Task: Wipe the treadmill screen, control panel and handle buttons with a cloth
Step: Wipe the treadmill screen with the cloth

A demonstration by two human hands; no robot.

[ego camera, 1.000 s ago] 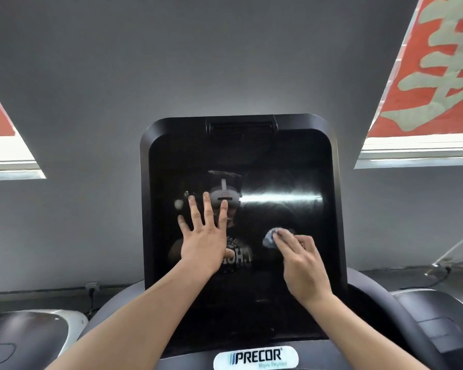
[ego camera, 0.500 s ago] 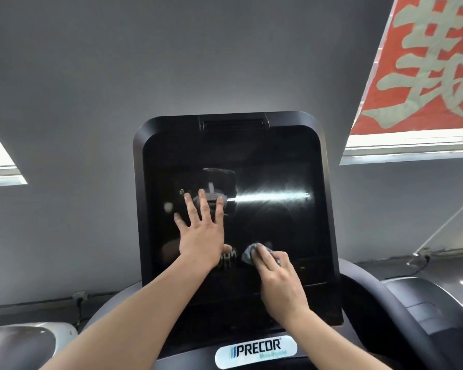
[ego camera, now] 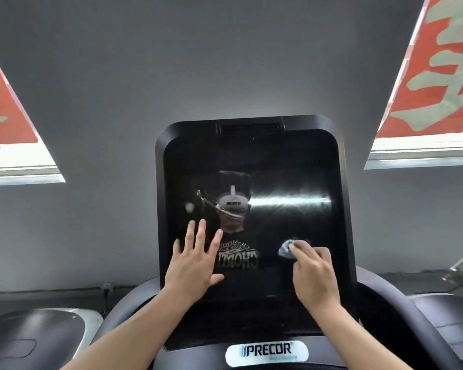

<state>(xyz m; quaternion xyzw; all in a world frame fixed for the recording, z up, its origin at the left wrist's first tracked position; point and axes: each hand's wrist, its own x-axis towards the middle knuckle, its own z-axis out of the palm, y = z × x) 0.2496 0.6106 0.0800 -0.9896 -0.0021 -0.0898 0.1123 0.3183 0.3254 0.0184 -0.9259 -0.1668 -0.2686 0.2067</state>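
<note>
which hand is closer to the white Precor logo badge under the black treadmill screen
Right. The right hand, pressing the small grey cloth, is above the badge and slightly right; the left hand lies farther up-left.

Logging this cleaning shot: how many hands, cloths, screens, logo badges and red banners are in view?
Hands: 2, left hand and right hand
Cloth: 1
Screen: 1
PRECOR badge: 1
Red banners: 2, one and another
Total: 7

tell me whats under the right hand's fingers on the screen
A small bluish-grey cloth pokes out past the right hand, pressed to the treadmill screen. The rest of the cloth is covered.
</note>
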